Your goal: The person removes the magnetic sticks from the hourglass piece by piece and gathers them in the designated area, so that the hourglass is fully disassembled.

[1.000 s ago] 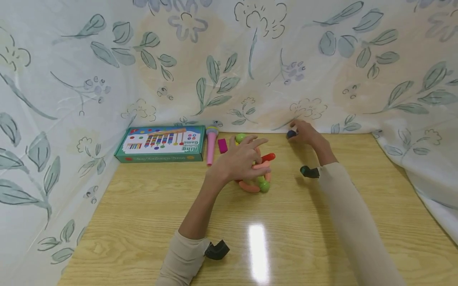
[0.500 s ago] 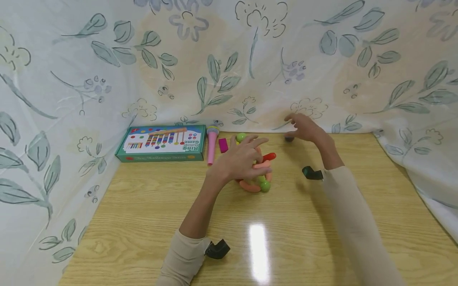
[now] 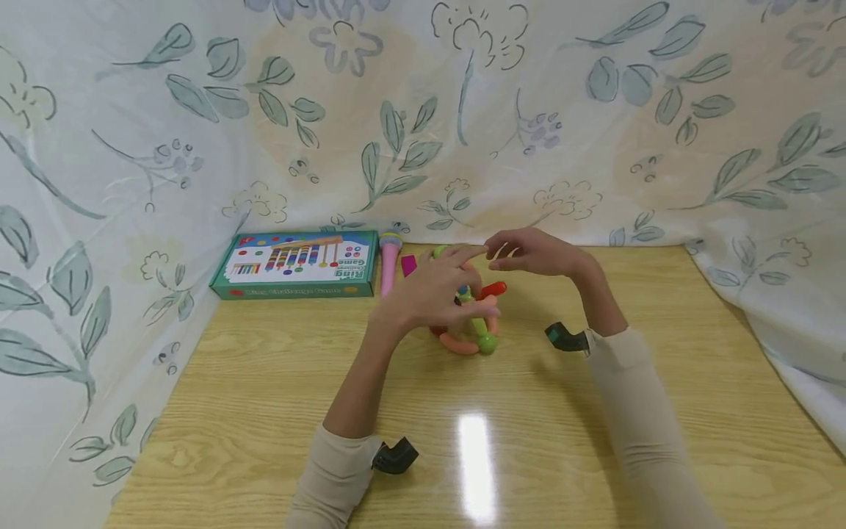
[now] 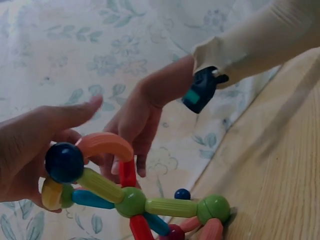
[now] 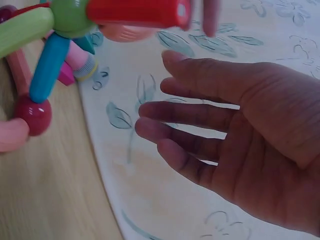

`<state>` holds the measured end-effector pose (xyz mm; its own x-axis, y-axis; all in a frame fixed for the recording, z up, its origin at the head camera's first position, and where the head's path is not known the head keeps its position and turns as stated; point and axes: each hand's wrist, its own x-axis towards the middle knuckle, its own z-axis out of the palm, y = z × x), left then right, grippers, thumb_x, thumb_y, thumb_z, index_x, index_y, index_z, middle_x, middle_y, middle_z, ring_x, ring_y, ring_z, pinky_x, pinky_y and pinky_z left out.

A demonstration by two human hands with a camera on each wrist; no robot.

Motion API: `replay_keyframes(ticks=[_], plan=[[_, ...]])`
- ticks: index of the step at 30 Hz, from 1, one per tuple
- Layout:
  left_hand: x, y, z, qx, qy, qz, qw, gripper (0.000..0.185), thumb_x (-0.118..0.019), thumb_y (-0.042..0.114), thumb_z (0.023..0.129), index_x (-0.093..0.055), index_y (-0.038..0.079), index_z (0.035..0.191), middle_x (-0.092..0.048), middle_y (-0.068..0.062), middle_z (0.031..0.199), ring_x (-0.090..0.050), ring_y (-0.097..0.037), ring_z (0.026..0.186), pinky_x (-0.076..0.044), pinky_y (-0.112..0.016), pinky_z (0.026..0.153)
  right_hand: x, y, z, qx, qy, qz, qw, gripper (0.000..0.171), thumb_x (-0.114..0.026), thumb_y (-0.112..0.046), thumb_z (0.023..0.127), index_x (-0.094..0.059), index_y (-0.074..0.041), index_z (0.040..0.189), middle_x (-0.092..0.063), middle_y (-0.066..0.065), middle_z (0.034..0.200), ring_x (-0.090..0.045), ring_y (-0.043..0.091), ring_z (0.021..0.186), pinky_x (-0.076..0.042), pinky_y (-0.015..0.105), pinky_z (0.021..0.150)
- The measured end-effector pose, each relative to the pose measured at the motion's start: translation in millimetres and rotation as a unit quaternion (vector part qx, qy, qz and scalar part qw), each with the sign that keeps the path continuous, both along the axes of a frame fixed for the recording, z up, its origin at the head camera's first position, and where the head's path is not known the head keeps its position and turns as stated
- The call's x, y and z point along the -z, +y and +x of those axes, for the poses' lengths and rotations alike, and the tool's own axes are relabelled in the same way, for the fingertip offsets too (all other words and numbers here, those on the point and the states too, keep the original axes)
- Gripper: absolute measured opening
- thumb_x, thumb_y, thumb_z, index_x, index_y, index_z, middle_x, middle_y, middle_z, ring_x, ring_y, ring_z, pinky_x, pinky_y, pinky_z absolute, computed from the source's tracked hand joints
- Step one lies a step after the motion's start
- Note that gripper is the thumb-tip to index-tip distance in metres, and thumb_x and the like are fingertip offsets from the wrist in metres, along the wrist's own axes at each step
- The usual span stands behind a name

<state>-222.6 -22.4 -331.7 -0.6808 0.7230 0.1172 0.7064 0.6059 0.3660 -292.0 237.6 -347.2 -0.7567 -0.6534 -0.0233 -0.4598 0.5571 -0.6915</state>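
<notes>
A toy structure (image 3: 477,323) of coloured rods and balls stands on the wooden table (image 3: 529,441). My left hand (image 3: 456,283) grips its upper part, fingers curled round the rods near a dark blue ball (image 4: 64,162). My right hand (image 3: 505,253) hovers just right of the structure's top. The right wrist view shows its palm open and its fingers (image 5: 190,115) spread, holding nothing. A red rod (image 5: 135,12) and a green ball (image 5: 70,15) of the structure lie close to those fingers. A small blue ball (image 4: 182,194) lies loose on the table behind the structure.
A green game box (image 3: 295,264) lies at the back left, with a pink toy microphone (image 3: 388,261) and a magenta piece (image 3: 408,264) beside it. Flowered cloth (image 3: 423,110) walls in the table at the back and both sides.
My right hand left the small blue ball near the back cloth and moved left, up to the structure's top. My left hand kept hold of the structure, shifting it slightly.
</notes>
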Motion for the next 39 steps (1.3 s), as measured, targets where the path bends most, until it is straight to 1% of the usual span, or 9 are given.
replay_keyframes(ticks=[4, 8, 16, 21, 24, 30, 33, 37, 39], plan=[[0.1, -8.7, -4.1, -0.02, -0.009, 0.056, 0.9982, 0.044, -0.06, 0.059, 0.1, -0.074, 0.02, 0.116, -0.034, -0.004, 0.171, -0.026, -0.027, 0.161, -0.032, -0.056, 0.127, 6.6, -5.7, -0.6, -0.026, -0.029, -0.019, 0.999, 0.033, -0.063, -0.017, 0.105, -0.065, -0.007, 0.137, -0.069, 0.014, 0.132, -0.069, 0.031, 0.118, -0.058, 0.045, 0.099], [-0.4, -16.3, -7.2, -0.041, -0.027, 0.086, 0.9951, 0.047, -0.058, 0.051, 0.104, -0.068, 0.018, 0.136, -0.029, -0.004, 0.173, -0.028, -0.028, 0.161, -0.036, -0.054, 0.125, 14.5, -10.6, 0.2, -0.05, -0.061, -0.038, 0.996, 0.037, -0.061, -0.019, 0.106, -0.063, -0.009, 0.142, -0.067, 0.012, 0.14, -0.066, 0.029, 0.126, -0.056, 0.048, 0.106], [0.5, -22.6, -12.6, -0.038, 0.006, 0.06, 0.9975, 0.039, -0.062, 0.028, 0.106, -0.063, 0.011, 0.141, -0.047, -0.015, 0.162, -0.049, -0.031, 0.15, -0.046, -0.045, 0.12, 19.6, -24.4, 4.0, -0.053, -0.095, -0.067, 0.992, 0.037, -0.064, -0.021, 0.105, -0.064, -0.01, 0.14, -0.068, 0.012, 0.139, -0.069, 0.026, 0.123, -0.056, 0.048, 0.107], [2.1, -22.4, -14.1, -0.064, 0.01, 0.054, 0.9964, 0.049, -0.06, 0.024, 0.107, -0.052, 0.008, 0.152, -0.049, -0.014, 0.16, -0.057, -0.03, 0.142, -0.049, -0.042, 0.117, 22.2, -28.7, 2.7, -0.043, -0.073, -0.068, 0.994, 0.032, -0.064, -0.021, 0.105, -0.067, -0.008, 0.134, -0.076, 0.009, 0.121, -0.072, 0.018, 0.108, -0.059, 0.036, 0.097], [2.4, -21.4, -13.9, -0.092, -0.005, 0.054, 0.9943, 0.053, -0.059, 0.026, 0.108, -0.047, 0.008, 0.156, -0.053, -0.014, 0.157, -0.057, -0.03, 0.141, -0.049, -0.043, 0.117, 22.4, -28.8, 2.8, -0.042, -0.057, -0.066, 0.995, 0.029, -0.065, -0.02, 0.105, -0.069, -0.008, 0.13, -0.078, 0.007, 0.109, -0.072, 0.016, 0.098, -0.059, 0.032, 0.089], [7.4, -19.0, -15.9, -0.121, -0.035, 0.087, 0.9882, 0.05, -0.062, 0.027, 0.106, -0.054, 0.006, 0.15, -0.065, -0.012, 0.146, -0.063, -0.028, 0.133, -0.052, -0.041, 0.113, 22.9, -28.3, 6.4, -0.049, -0.07, -0.094, 0.992, 0.027, -0.063, -0.014, 0.105, -0.068, -0.003, 0.129, -0.076, 0.013, 0.106, -0.072, 0.016, 0.094, -0.061, 0.036, 0.089], [10.8, -19.9, -18.7, -0.128, -0.066, 0.108, 0.9837, 0.055, -0.063, 0.028, 0.105, -0.049, 0.007, 0.154, -0.071, -0.013, 0.129, -0.069, -0.028, 0.119, -0.056, -0.039, 0.105, 22.2, -27.4, 7.7, -0.045, -0.075, -0.1, 0.991, 0.027, -0.063, -0.013, 0.105, -0.067, -0.002, 0.129, -0.076, 0.014, 0.102, -0.073, 0.015, 0.091, -0.061, 0.035, 0.087], [18.4, -22.7, -23.8, -0.114, -0.117, 0.15, 0.9751, 0.051, -0.063, 0.023, 0.105, -0.049, 0.004, 0.15, -0.069, -0.016, 0.102, -0.073, -0.03, 0.091, -0.061, -0.033, 0.083, 21.7, -25.5, 9.0, -0.042, -0.081, -0.107, 0.99, 0.027, -0.062, -0.011, 0.105, -0.066, 0.0, 0.13, -0.076, 0.016, 0.102, -0.073, 0.015, 0.091, -0.061, 0.032, 0.086], [22.4, -23.5, -26.1, -0.099, -0.14, 0.179, 0.9687, 0.042, -0.063, 0.019, 0.105, -0.053, 0.001, 0.142, -0.073, -0.017, 0.107, -0.077, -0.029, 0.088, -0.064, -0.033, 0.079, 22.5, -25.6, 9.1, -0.043, -0.082, -0.109, 0.99, 0.028, -0.062, -0.01, 0.105, -0.065, 0.0, 0.13, -0.076, 0.017, 0.102, -0.073, 0.016, 0.091, -0.061, 0.031, 0.086]])
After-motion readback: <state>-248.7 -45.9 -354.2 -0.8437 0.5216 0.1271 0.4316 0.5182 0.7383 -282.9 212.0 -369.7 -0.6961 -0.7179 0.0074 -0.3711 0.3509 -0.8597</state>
